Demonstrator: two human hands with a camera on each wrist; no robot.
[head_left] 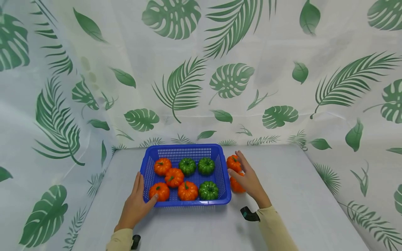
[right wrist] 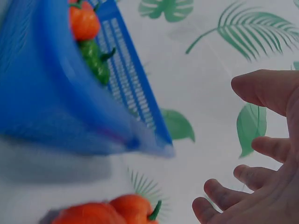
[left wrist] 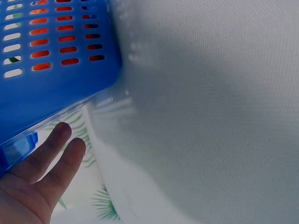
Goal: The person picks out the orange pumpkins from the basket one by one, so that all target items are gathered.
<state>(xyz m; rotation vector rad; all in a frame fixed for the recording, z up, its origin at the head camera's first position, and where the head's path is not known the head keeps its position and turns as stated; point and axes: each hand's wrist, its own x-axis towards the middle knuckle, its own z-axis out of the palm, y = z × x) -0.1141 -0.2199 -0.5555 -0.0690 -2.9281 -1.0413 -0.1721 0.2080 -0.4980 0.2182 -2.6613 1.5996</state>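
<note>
1 blue basket point(head_left: 188, 203) between left hand point(head_left: 136, 204) and right hand point(head_left: 250, 181) holds 4 orange pumpkins point(head_left: 162, 167), 3 green pumpkins point(head_left: 206, 166). 2 loose orange pumpkins point(head_left: 233, 164) near right hand.

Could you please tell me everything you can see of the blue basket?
The basket is blue, rectangular and apparently plastic, with a smooth rim, rounded corners and slotted walls. It stands upright on the white tabletop, open at the top, with four orange pumpkins and three green pumpkins inside. The left hand is at its left side, thumb over the near-left corner; how firmly it presses is unclear. The right hand is apart from it.
</note>
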